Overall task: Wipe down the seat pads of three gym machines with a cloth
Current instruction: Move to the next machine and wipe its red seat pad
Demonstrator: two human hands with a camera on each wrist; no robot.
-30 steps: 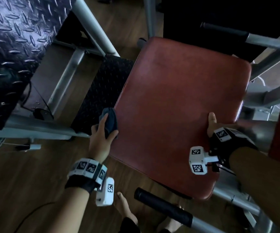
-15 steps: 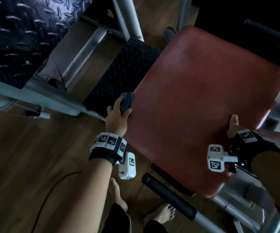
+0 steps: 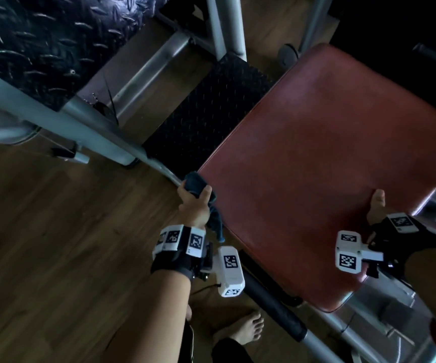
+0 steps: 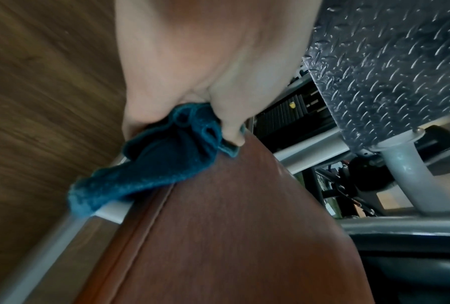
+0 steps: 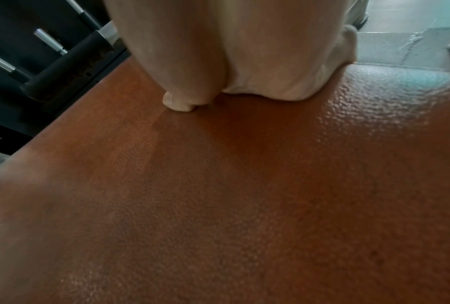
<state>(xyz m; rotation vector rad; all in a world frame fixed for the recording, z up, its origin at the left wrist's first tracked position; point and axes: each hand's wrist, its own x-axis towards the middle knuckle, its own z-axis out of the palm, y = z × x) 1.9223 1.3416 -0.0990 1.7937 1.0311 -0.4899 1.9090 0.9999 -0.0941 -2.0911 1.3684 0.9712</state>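
Left hand (image 3: pixel 193 205) grips bunched blue cloth (image 3: pixel 198 183), fingers curled round it. Cloth touches near-left corner of red seat pad (image 3: pixel 316 166); loose end hangs down beside pad edge. Right hand (image 3: pixel 375 208) rests on right edge of seat pad, thumb (image 3: pixel 378 196) flat on top, other fingers hidden past edge, so cannot tell grip. Black foam handle (image 3: pixel 271 307) sticks out under near side of pad. Bare foot (image 3: pixel 245 328) on wood floor (image 3: pixel 54 231). Bumpy black metal plate (image 3: pixel 41 35) far left.
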